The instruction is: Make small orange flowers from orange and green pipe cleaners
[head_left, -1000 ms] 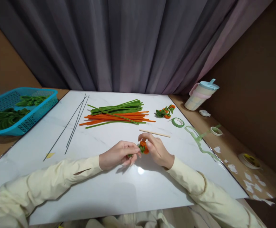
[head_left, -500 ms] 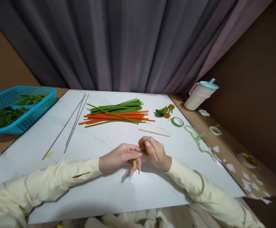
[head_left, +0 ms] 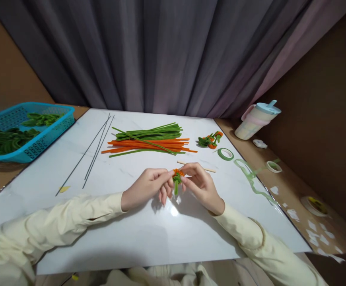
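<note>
We are pinching the small orange-and-green flower (head_left: 177, 177) with closed fingers of left hand (head_left: 149, 186) and right hand (head_left: 201, 186) (both touching it) above the desk (head_left: 131, 238).

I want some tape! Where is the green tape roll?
The small green tape roll lies flat on the white marble-look board, at its far right, between the finished orange-and-green flowers and the thin wooden stick.

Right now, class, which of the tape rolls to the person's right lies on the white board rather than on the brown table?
The green tape roll beside the wooden stick; the other rolls sit off the white board, on the brown table.
</note>
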The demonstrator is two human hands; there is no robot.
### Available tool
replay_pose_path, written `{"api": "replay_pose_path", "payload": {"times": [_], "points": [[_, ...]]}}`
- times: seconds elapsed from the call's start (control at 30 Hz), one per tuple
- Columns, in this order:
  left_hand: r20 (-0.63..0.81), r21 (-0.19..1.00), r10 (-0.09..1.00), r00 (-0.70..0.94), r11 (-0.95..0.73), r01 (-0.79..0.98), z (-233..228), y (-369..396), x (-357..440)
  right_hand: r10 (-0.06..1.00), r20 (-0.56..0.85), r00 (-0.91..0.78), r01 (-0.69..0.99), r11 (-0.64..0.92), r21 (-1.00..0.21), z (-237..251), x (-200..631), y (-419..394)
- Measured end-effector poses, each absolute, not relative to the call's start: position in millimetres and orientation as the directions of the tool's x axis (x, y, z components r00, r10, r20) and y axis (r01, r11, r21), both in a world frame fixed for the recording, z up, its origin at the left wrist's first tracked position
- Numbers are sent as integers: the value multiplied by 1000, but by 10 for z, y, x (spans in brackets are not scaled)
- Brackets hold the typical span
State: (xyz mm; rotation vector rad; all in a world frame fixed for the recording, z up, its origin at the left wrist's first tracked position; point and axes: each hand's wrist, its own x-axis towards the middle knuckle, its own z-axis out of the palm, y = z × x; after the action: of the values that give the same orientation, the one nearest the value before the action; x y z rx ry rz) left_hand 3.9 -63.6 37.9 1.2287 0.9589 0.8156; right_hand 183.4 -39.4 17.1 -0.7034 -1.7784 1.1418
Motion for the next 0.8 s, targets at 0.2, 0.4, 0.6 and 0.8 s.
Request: {"api": "replay_pose_path", "payload": {"times": [0.2,0.4,0.6,0.8], "points": [[-3,1000,970,244,7,-15,302,-546,-14,835,298,-464,-107,281,-954,189,1825,-373],[23,999,956,292,-8,-53,196,-584,10,805,288,-518,-72,295,-953,150,1826,-343],[15,992,954,300,24,-125,148,-560,-2,816,317,-484,-11,357,-934,102,1830,-333],[8,989,950,311,39,-145,114,-569,-15,814,364,-453,54,432,-900,118,1831,-333]]}}
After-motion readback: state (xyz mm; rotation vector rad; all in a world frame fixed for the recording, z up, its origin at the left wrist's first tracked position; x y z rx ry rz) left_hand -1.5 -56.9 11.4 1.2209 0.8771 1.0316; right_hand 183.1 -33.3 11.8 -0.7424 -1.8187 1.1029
